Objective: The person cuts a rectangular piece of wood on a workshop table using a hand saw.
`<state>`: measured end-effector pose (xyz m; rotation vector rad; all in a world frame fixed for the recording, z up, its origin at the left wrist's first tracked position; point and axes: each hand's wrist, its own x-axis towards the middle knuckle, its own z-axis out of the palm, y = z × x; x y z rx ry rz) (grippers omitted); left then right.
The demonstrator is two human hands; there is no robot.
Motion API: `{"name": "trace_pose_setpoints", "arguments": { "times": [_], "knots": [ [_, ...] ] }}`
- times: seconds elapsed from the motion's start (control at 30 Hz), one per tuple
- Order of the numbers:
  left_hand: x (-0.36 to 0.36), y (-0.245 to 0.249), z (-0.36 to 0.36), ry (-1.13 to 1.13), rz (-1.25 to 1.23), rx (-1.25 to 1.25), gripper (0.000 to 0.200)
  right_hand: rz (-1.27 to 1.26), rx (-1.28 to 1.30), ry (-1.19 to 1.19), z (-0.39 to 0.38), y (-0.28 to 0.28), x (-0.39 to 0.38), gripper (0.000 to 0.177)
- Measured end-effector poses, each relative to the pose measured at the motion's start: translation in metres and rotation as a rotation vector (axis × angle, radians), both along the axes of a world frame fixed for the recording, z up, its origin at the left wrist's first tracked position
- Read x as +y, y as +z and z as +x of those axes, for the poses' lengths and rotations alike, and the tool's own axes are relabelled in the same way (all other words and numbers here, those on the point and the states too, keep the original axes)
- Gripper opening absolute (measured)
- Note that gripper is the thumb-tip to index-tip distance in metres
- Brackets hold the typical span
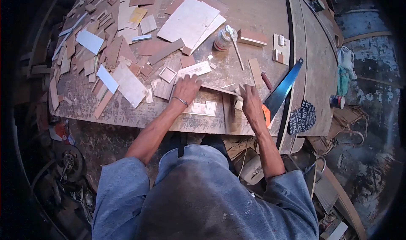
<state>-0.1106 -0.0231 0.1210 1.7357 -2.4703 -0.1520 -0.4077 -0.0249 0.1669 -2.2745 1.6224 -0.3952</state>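
A thin wooden strip [218, 89] runs between my two hands above the workbench. My left hand [186, 90] is closed on its left end, fingers curled over it. At the other end my right hand [251, 104] is closed, with fingertips on the strip. A small pale block [239, 105] lies just beside my right hand. Below the strip is a brown stick [229, 115], pointing toward the bench edge. Near my left wrist sits a small framed wooden panel [205, 108]. Another little square wooden frame [168, 74] is to the left of my left hand.
A handsaw [284, 88] with an orange handle lies right of my right hand. A glue jar [223, 41] with a stick leaning on it stands farther back. Wood offcuts [122, 54] cover the left side. A dark patterned cap [303, 117] rests near the right edge.
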Motion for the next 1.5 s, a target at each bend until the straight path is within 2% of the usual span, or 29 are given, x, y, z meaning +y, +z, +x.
{"name": "trace_pose_setpoints", "arguments": {
  "times": [0.1,0.2,0.23,0.3,0.33,0.37,0.5,0.53,0.6,0.63,0.67,0.73,0.77,0.83,0.93,0.97,1.03,1.13,1.17,1.2,1.27,1.3,1.33,1.37,1.4,1.43,1.47,1.5],
  "knots": [
    [0.007,-0.003,-0.027,-0.042,-0.036,0.024,0.01,-0.099,0.091,-0.064,-0.021,-0.009,-0.003,0.031],
    [0.0,-0.012,-0.054,-0.023,-0.082,0.087,0.011,0.122,0.027,-0.22,-0.042,-0.025,-0.014,0.028],
    [-0.007,-0.015,-0.057,-0.031,-0.088,0.12,0.011,0.073,-0.19,-0.198,-0.052,-0.031,-0.018,0.026],
    [-0.016,-0.021,-0.057,-0.048,-0.085,0.185,0.011,0.122,-0.139,-0.073,-0.085,-0.033,-0.023,0.028],
    [-0.016,-0.021,-0.06,-0.059,-0.068,0.175,0.011,0.148,-0.115,-0.004,-0.092,-0.028,-0.027,0.029],
    [-0.015,-0.02,-0.062,-0.072,-0.052,0.164,0.011,0.282,-0.208,-0.099,-0.099,-0.022,-0.025,0.036],
    [-0.015,-0.028,-0.09,-0.124,-0.025,0.21,0.011,0.254,-0.042,-0.142,-0.104,0.025,-0.038,0.041],
    [-0.022,-0.029,-0.097,-0.124,-0.008,0.201,0.012,0.177,-0.216,-0.186,-0.101,0.039,-0.04,0.038],
    [-0.025,-0.029,-0.114,-0.12,0.045,0.189,0.013,0.036,-0.142,-0.064,-0.091,0.067,-0.045,0.032],
    [-0.029,-0.029,-0.122,-0.072,0.069,0.176,0.01,0.013,-0.111,0.027,-0.087,0.065,-0.046,0.028],
    [-0.032,-0.029,-0.127,-0.054,0.111,0.147,0.01,-0.035,0.027,0.156,-0.09,0.055,-0.05,0.029],
    [-0.044,-0.024,-0.136,-0.019,0.195,0.086,0.013,0.109,0.144,0.187,-0.081,0.052,-0.058,0.019],
    [-0.049,-0.029,-0.138,0.002,0.184,0.103,0.012,0.071,0.093,0.223,-0.084,0.058,-0.062,0.023],
    [-0.057,-0.027,-0.14,0.059,0.239,0.064,0.011,0.003,-0.018,0.316,-0.076,0.104,-0.072,0.032],
    [-0.063,-0.022,-0.142,0.098,0.299,0.067,0.01,0.028,-0.051,0.337,-0.065,0.143,-0.08,0.027],
    [-0.063,-0.021,-0.142,0.103,0.313,0.08,0.011,0.066,-0.003,0.371,-0.065,0.122,-0.086,0.023],
    [-0.06,-0.013,-0.143,0.157,0.322,0.079,0.011,0.254,0.174,0.469,-0.079,0.005,-0.095,0.015],
    [-0.069,-0.017,-0.144,0.183,0.304,0.086,0.012,0.15,-0.09,0.446,-0.11,0.026,-0.134,0.015],
    [-0.064,-0.02,-0.146,0.171,0.315,0.086,0.012,0.15,-0.012,0.372,-0.099,0.077,-0.135,0.016],
    [-0.068,-0.018,-0.147,0.158,0.33,0.081,0.011,0.1,-0.046,0.377,-0.095,0.106,-0.135,0.016],
    [-0.069,-0.014,-0.145,0.138,0.366,0.06,0.011,0.004,-0.128,0.392,-0.088,0.136,-0.129,0.016],
    [-0.072,-0.013,-0.142,0.157,0.35,0.043,0.011,-0.052,-0.233,0.462,-0.084,0.106,-0.126,0.016],
    [-0.073,-0.011,-0.142,0.17,0.339,0.028,0.011,0.1,-0.012,0.538,-0.082,0.05,-0.118,0.017],
    [-0.067,-0.011,-0.146,0.169,0.338,0.017,0.011,0.167,0.029,0.497,-0.094,0.008,-0.12,0.017],
    [-0.069,-0.014,-0.149,0.189,0.337,0.05,0.011,0.216,0.078,0.463,-0.109,-0.011,-0.133,0.017],
    [-0.079,-0.021,-0.142,0.227,0.315,0.071,0.012,0.309,-0.055,0.435,-0.114,0.005,-0.147,0.018],
    [-0.065,-0.028,-0.147,0.224,0.349,0.104,0.013,0.191,-0.067,0.469,-0.123,0.016,-0.152,0.014],
    [-0.062,-0.03,-0.15,0.2,0.346,0.105,0.013,0.148,-0.105,0.425,-0.112,0.062,-0.15,0.011]
  ]
}}
